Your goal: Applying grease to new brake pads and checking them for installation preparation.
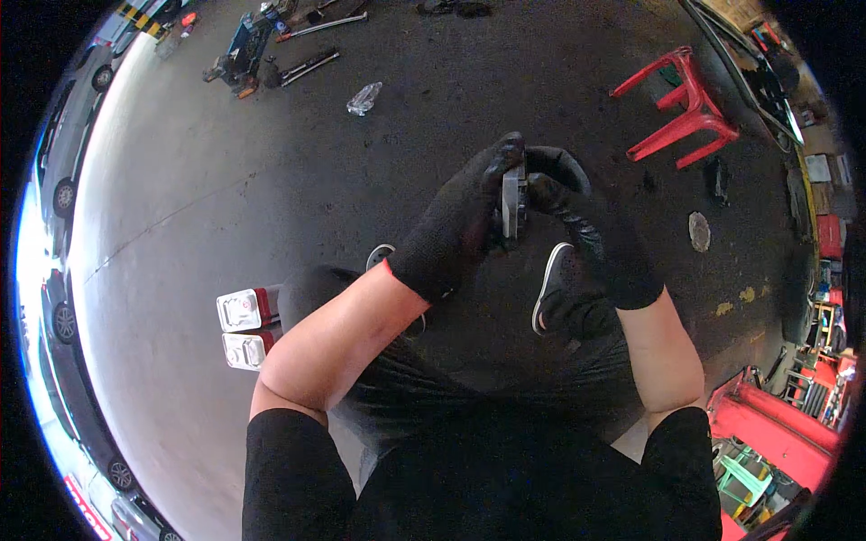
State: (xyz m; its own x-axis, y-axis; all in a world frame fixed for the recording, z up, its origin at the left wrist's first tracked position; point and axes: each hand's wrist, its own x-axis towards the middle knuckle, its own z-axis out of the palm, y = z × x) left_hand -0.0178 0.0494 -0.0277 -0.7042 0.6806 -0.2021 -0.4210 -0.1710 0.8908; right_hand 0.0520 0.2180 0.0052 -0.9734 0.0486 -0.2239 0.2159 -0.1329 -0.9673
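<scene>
A flat, silver-grey metal part (512, 206) is held upright in front of me, between my two black-gloved hands. The fingers of my left hand (483, 194) are wrapped round its left side and top. My right hand (582, 221) is closed against the right side, its fingertips pressed to the part. Just behind the right fingers curves a dark, rounded piece (564, 162); whether it joins the metal part I cannot tell. My fingers cover much of the part, so its exact kind does not show.
Two white-topped, red-sided containers (239, 311) stand by my left knee. A red plastic stool (690, 113) lies tipped ahead on the right. A blue floor jack (244, 50) and long-handled tools sit far left, near crumpled clear plastic (363, 99). Red equipment (776, 424) stands right.
</scene>
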